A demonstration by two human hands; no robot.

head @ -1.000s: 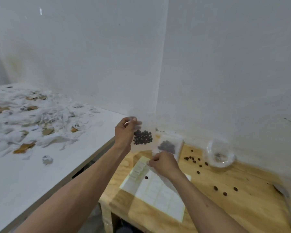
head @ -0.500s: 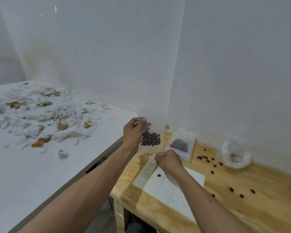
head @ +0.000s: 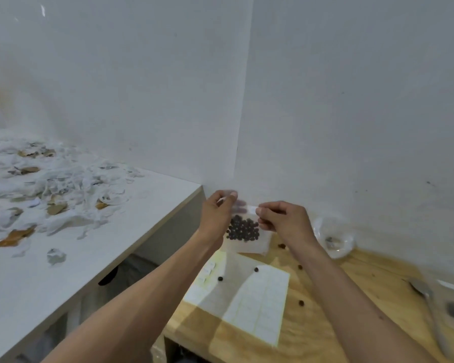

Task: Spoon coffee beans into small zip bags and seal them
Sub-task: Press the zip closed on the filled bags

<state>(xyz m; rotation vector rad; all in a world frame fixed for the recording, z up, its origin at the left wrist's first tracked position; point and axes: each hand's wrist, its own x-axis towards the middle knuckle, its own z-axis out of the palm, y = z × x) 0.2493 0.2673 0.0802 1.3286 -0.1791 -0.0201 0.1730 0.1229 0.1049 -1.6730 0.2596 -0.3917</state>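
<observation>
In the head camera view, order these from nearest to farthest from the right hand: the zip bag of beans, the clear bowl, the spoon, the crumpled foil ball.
1. Zip bag of beans, pinched by the right hand itself.
2. Clear bowl, just right, by the wall.
3. Spoon, far right on the wooden table.
4. Crumpled foil ball, far left on the white table.

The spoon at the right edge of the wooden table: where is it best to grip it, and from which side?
Probably the handle, from above on the near side. The spoon lies flat, bowl toward the wall, handle running toward the person. The right hand is nearer.
</observation>
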